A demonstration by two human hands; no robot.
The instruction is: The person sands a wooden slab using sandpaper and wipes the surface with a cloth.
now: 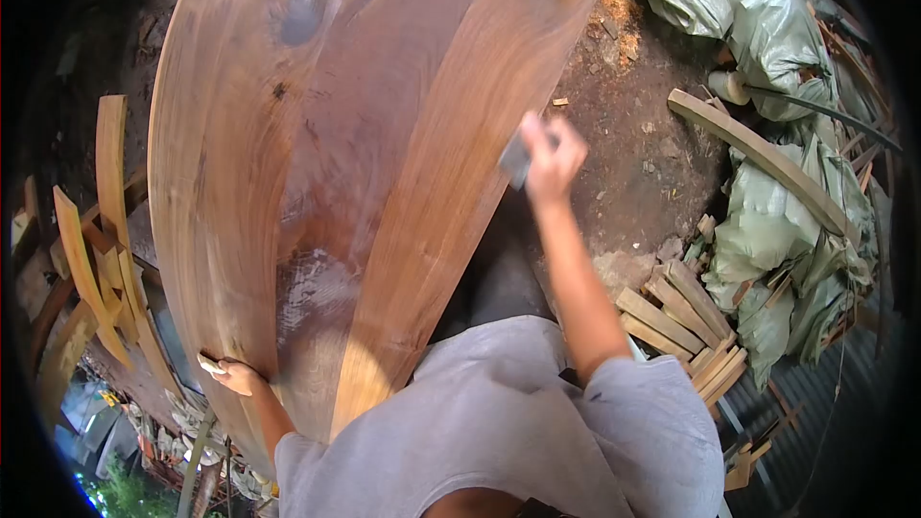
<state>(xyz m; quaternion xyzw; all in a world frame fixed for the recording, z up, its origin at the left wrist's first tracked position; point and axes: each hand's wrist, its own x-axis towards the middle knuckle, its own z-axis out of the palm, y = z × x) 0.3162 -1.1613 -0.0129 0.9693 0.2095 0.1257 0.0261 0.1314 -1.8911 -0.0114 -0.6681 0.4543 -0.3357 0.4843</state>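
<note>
A large, curved wooden slab (432, 163) with a smooth brown grain spreads out before me. At its right edge, my right hand (554, 163) is closed on a flat grey piece (515, 161), smeared by motion; I cannot make out whether it is sandpaper or a scraper. My left hand (238, 379) lies by the slab's lower left edge, its fingers closed around a small whitish piece (209, 363) whose kind does not show. A dull, pale patch (321, 293) marks the slab's middle between the two hands.
Curved wooden pieces (113, 173) lean in a pile at the left. To the right are stacked wood offcuts (686, 312), pale green sacks (767, 216) and a long curved plank (758, 153) across them. Sawdust (619, 14) lies on the dirt ground (643, 144).
</note>
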